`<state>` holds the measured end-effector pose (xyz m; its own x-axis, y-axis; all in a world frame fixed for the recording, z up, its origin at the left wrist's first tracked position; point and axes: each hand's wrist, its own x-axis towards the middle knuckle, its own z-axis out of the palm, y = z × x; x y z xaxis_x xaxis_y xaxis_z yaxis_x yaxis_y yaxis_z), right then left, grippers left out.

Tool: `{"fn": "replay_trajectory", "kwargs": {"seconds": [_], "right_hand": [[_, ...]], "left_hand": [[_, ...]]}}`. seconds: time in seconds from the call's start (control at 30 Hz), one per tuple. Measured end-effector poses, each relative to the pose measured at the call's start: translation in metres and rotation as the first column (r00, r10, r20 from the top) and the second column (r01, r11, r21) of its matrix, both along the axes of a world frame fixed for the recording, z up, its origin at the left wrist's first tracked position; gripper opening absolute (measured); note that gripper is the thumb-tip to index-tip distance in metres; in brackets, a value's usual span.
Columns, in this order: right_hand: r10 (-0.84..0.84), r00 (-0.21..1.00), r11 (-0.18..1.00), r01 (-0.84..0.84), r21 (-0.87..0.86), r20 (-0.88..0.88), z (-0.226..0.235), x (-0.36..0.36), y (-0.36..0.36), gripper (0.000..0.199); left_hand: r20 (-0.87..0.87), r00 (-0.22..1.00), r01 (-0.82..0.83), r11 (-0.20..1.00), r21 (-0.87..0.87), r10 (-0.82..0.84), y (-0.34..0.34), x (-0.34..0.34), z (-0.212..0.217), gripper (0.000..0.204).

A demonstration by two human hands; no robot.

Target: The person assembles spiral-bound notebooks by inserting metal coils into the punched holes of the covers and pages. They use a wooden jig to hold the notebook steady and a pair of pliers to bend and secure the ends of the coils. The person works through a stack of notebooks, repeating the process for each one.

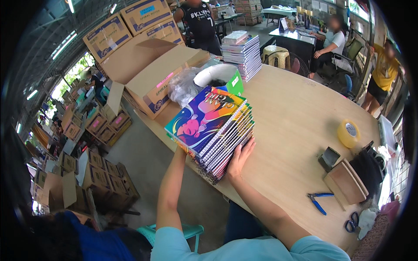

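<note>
Between my two hands I have one stack of spiral notebooks (209,122), too many to count surely, at the near left edge of the counter (283,117): my right hand (241,156) grips its side with fingers nearly straight, while my left hand (181,151) is mostly hidden under it, its opening impossible to tell. Beyond stand one open carton (163,71) and one second notebook stack (241,56); rightward lie one tape roll (348,133), one pair of blue-handled pliers (320,201) and one pair of scissors (352,222).
</note>
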<state>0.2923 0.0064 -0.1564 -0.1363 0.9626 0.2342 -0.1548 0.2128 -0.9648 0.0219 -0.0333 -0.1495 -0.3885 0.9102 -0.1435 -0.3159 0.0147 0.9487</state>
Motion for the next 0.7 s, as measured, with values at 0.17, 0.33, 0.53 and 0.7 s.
{"fn": "replay_trajectory", "kwargs": {"seconds": [0.17,0.33,0.53,0.7], "right_hand": [[-0.076,0.997,0.997,0.076,-0.003,0.021,-0.007,0.050,0.026,0.075],[-0.153,0.988,0.988,0.153,-0.001,0.035,-0.003,0.108,0.053,0.075],[-0.268,0.963,0.963,0.268,-0.026,0.021,0.004,0.148,0.069,0.074],[-0.255,0.966,0.966,0.254,0.041,0.047,0.013,0.175,0.081,0.075]], "left_hand": [[0.032,0.991,0.129,0.989,0.065,-0.132,0.052,0.065,0.008,0.082],[0.052,0.961,0.264,0.955,0.135,-0.273,0.104,0.138,0.021,0.083],[0.101,0.918,0.354,0.906,0.232,-0.385,0.138,0.189,0.029,0.084],[0.100,0.829,0.469,0.780,0.413,-0.551,0.144,0.188,0.064,0.085]]}}
